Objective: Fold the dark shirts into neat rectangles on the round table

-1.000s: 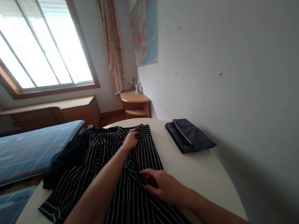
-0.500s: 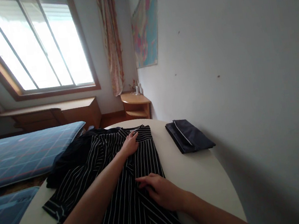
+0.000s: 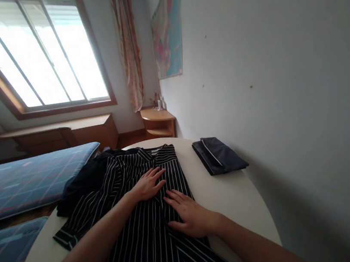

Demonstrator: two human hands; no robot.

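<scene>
A black shirt with white stripes point(image 3: 144, 235) lies spread over the table, its collar at the far end and one sleeve out to the left. My left hand point(image 3: 148, 184) rests flat on the upper front of the shirt, fingers extended. Closer to me and to the right, my right hand point(image 3: 189, 213) lies on the fabric with its fingers spread. Neither hand grips anything. Part of the shirt's lower end runs out of view at the bottom.
The round cream table point(image 3: 234, 209) carries a folded dark garment point(image 3: 220, 155) at its right, near the wall. Dark clothing point(image 3: 84, 182) is bunched at the left. Beyond the table's left edge are blue plaid mattresses point(image 3: 38, 178). A corner shelf point(image 3: 158, 116) stands behind.
My left hand has drawn back from the collar toward me and flattened. My right hand has shifted slightly away from me, and its curled fingers have spread out on the shirt.
</scene>
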